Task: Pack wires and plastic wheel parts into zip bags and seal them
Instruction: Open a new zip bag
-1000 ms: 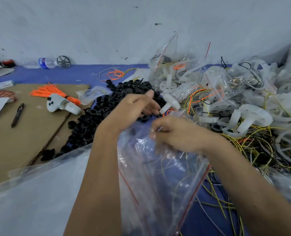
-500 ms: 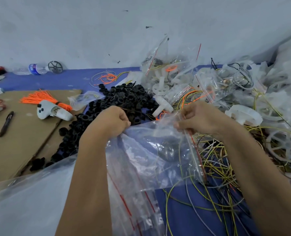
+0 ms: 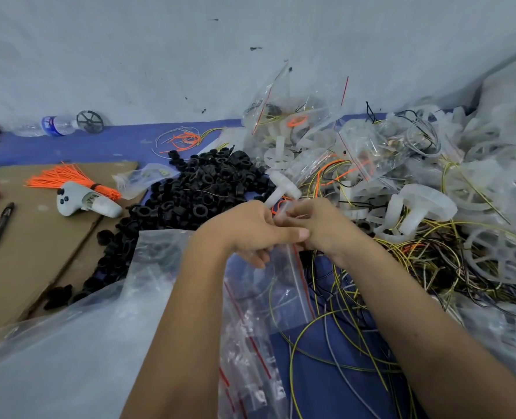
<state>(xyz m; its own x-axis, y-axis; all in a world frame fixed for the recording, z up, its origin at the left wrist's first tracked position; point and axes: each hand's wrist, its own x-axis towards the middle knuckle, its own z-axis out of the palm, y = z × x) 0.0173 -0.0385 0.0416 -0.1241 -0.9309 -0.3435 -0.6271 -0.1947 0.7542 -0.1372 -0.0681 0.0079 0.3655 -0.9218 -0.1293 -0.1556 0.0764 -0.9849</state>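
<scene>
A: Looking down, you have your left hand and your right hand pressed together above the blue table, both gripping the top of a clear zip bag

B: How closed are they?

A: Your left thumb lies straight across toward the right hand and the other left fingers curl under onto the plastic; your right fingers are curled round the bag's top edge, where something small and white sits between both hands, too blurred to name

B: And the bag itself?

A: It hangs down from your hands, its red zip stripe running along its right edge, with thin yellow wires seen through the plastic. A stack of empty zip bags lies under your left forearm

B: The parts?

A: Loose wires, yellow, grey and black, sprawl on the table under your right arm. White plastic wheel parts are heaped to the right, filled bags against the wall behind, and a pile of black rings sits just left of your hands. A white controller, orange cable ties and a pen rest on cardboard at far left
</scene>
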